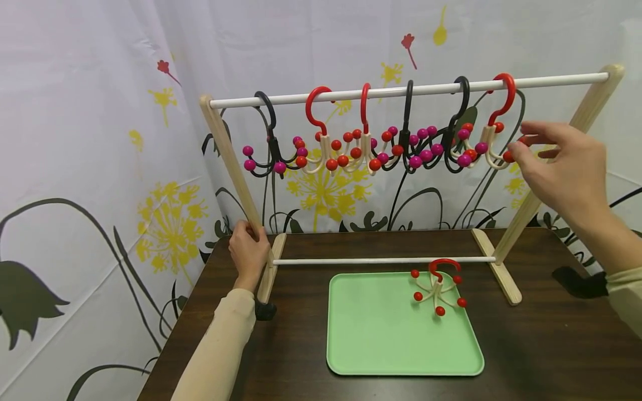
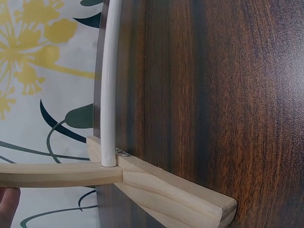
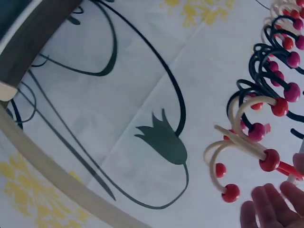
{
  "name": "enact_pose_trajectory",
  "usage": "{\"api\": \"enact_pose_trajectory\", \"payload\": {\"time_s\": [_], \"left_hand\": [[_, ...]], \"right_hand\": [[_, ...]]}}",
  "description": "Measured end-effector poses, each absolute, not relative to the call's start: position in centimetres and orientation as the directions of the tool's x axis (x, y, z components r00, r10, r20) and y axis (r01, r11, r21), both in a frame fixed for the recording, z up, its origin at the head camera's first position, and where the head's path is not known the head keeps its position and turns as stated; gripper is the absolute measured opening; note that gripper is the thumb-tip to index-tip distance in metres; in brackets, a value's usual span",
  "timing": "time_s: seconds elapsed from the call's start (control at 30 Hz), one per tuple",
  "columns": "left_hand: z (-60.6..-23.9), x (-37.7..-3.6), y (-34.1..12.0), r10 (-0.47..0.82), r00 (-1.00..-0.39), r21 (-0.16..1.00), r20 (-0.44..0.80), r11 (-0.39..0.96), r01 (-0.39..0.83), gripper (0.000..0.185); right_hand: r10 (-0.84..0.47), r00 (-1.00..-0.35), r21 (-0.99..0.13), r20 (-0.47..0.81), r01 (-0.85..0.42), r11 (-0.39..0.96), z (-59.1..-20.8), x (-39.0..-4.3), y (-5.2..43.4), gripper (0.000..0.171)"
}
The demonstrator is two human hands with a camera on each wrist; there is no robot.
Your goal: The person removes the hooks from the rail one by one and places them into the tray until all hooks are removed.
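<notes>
Several hook hangers with ball-tipped arms hang from the white top bar (image 1: 391, 92) of a wooden rack. The rightmost hanger (image 1: 487, 136) has a red hook, cream arms and red balls. Beside it is my right hand (image 1: 572, 161), thumb and fingers apart around its outer red balls; no firm grip shows in the right wrist view, where the fingers (image 3: 266, 206) lie near the balls. Low on the rack's left wooden post (image 1: 230, 161), my left hand (image 1: 249, 250) grips the wood; only a fingertip (image 2: 8, 204) shows in the left wrist view.
A light green tray (image 1: 391, 328) lies on the dark wooden table (image 1: 296, 345). Another red-hooked hanger (image 1: 437, 287) rests at its back right corner. The rack's lower white bar (image 1: 371, 261) runs behind the tray. A flower-print curtain (image 1: 100, 111) hangs behind.
</notes>
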State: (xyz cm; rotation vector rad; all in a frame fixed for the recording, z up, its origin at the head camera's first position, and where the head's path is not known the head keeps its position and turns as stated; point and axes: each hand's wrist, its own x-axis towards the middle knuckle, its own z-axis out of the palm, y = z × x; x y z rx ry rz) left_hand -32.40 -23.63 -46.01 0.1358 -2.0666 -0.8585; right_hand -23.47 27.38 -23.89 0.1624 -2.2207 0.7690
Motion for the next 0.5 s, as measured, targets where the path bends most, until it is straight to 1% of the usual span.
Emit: {"api": "enact_pose_trajectory", "payload": {"time_s": [0.1, 0.2, 0.33, 0.5], "left_hand": [[-45.9, -32.3, -23.7, -0.39, -0.619, 0.621, 0.682, 0.755, 0.208, 0.019], [-45.9, -32.3, -23.7, -0.388, -0.618, 0.619, 0.684, 0.757, 0.209, 0.019], [-45.9, -32.2, -23.7, -0.385, -0.627, 0.619, 0.677, 0.759, 0.203, 0.019], [-45.9, -32.1, -23.7, -0.388, -0.636, 0.627, 0.667, 0.754, 0.197, 0.019]], "right_hand": [[0.127, -0.799, -0.506, 0.588, -0.241, 0.828, -22.3, -24.5, 27.2, 0.051], [0.106, -0.862, -0.511, 0.496, -0.191, 0.838, -21.4, -25.6, 27.2, 0.059], [0.076, -0.912, -0.502, 0.404, -0.151, 0.852, -21.0, -26.5, 27.3, 0.065], [0.083, -0.932, -0.493, 0.352, -0.11, 0.863, -21.3, -27.2, 27.0, 0.066]]}}
